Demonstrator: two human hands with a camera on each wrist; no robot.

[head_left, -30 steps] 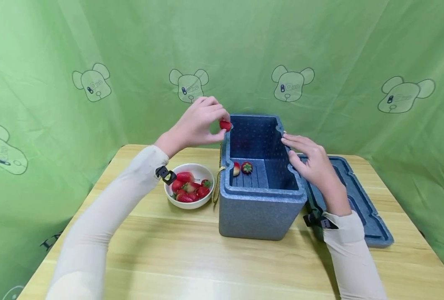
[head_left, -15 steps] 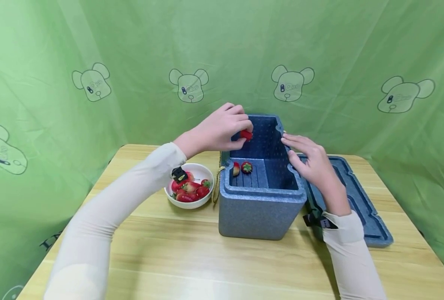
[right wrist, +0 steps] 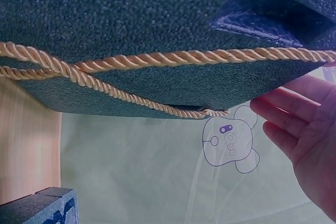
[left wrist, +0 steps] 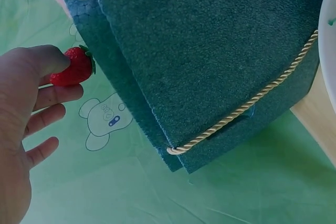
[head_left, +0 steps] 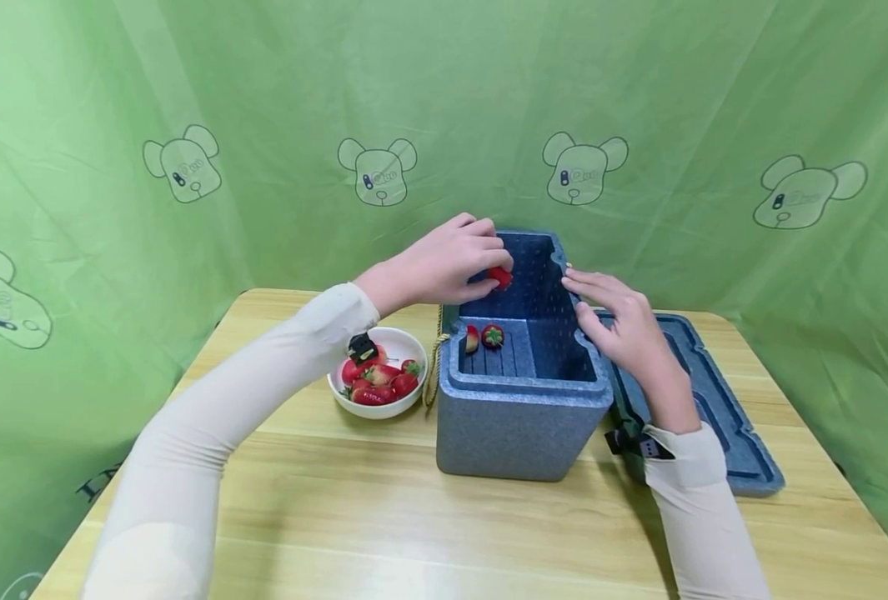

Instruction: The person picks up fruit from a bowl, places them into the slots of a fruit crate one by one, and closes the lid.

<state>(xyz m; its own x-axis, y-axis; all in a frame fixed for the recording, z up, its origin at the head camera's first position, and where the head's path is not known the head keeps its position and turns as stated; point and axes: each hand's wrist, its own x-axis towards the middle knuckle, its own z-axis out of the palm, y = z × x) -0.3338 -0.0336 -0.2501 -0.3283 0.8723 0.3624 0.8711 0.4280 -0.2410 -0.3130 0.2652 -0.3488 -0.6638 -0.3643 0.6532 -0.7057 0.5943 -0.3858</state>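
Note:
My left hand (head_left: pixel 454 262) pinches a red strawberry (head_left: pixel 499 277) between thumb and fingers, over the opening of a blue-grey foam box (head_left: pixel 519 433). The left wrist view shows that strawberry (left wrist: pixel 74 66) with its green leaves pointing away from the thumb. On the box floor lie two more strawberries, a leafy one (head_left: pixel 492 336) and a paler one (head_left: pixel 472 339) by the left wall. My right hand (head_left: pixel 624 325) rests on the box's right rim, fingers extended. Left of the box, a white bowl (head_left: pixel 336 392) holds several strawberries, partly covered by the left wrist.
The box lid (head_left: pixel 751 450) lies on the wooden table (head_left: pixel 323 508) to the right, partly under the right forearm. Twisted gold rope (right wrist: pixel 157 60) runs along the box's sides. A green curtain (head_left: pixel 474 108) with bear-head prints hangs behind.
My left hand has carried the strawberry rightward from beside the box's left rim to over its opening, slightly lower. The right hand has stayed on the rim.

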